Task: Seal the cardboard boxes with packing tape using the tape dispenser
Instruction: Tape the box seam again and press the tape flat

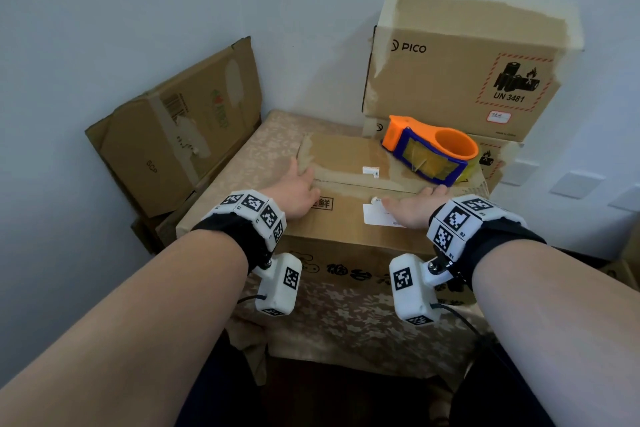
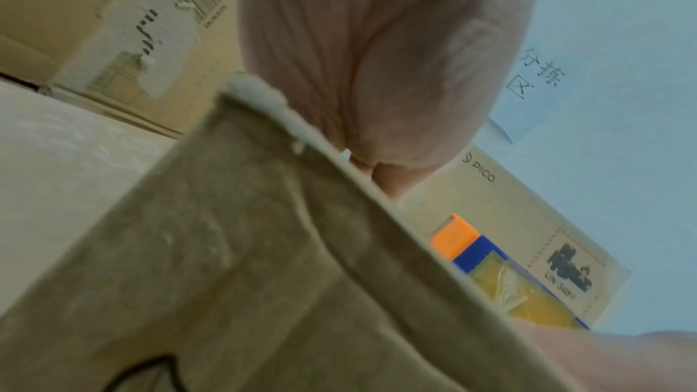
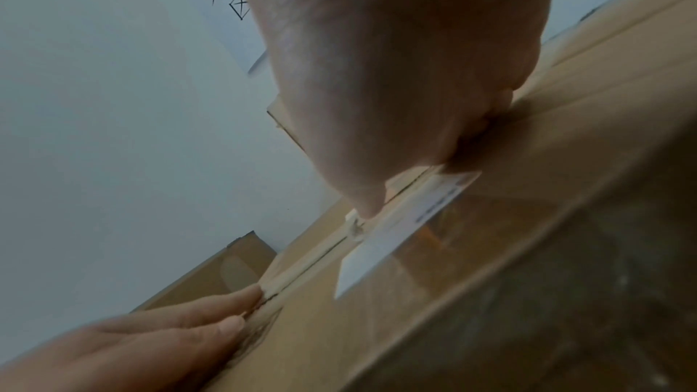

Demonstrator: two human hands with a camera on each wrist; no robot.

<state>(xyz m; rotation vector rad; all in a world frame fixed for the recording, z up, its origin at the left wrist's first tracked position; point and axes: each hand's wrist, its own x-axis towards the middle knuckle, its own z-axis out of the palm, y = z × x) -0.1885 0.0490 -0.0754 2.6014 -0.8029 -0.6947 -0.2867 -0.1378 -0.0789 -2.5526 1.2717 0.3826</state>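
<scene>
A brown cardboard box (image 1: 346, 229) stands on the table with its top flaps folded down, meeting at a seam (image 1: 356, 185). My left hand (image 1: 298, 191) lies flat on the left end of the top, fingers straight along the seam. My right hand (image 1: 412, 208) presses flat on the right part, partly over a white label (image 1: 375, 218). The orange and blue tape dispenser (image 1: 433, 152) rests on the box's far right corner, held by neither hand. The right wrist view shows my right hand (image 3: 396, 70) on the seam (image 3: 320, 252) and the left hand's fingers (image 3: 169, 336).
Two PICO cartons (image 1: 460, 73) are stacked behind the box at the right, against the wall. A flattened carton (image 1: 180, 128) leans at the left. The table (image 1: 346, 322) carries a floral cloth. The dispenser (image 2: 490, 261) also shows past the box edge (image 2: 264, 249) in the left wrist view.
</scene>
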